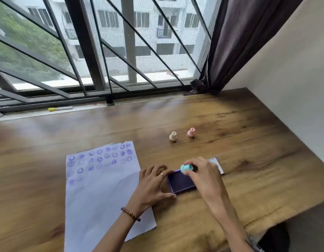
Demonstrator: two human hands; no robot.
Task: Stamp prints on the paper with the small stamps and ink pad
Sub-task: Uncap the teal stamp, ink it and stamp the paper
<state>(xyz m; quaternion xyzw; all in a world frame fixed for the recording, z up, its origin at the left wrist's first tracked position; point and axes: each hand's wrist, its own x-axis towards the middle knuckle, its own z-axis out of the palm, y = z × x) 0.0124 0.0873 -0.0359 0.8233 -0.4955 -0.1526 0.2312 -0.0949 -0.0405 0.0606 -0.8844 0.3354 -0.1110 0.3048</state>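
A white sheet of paper (pixel 104 193) lies on the wooden table, its upper part covered with several purple smiley and blob prints. To its right sits a purple ink pad (pixel 181 181) with its lid (pixel 216 163) lying open behind it. My right hand (pixel 204 176) grips a small turquoise stamp (pixel 186 168) over the pad's far edge. My left hand (pixel 154 184) rests with fingers spread against the pad's left side, partly on the paper. A cream stamp (pixel 173 136) and a pink stamp (pixel 190 132) stand farther back.
The wooden table (pixel 248 142) ends at a white wall on the right and a barred window at the back. A yellow-capped marker (pixel 60 108) lies on the sill. A dark curtain (pixel 230 42) hangs at the back right corner.
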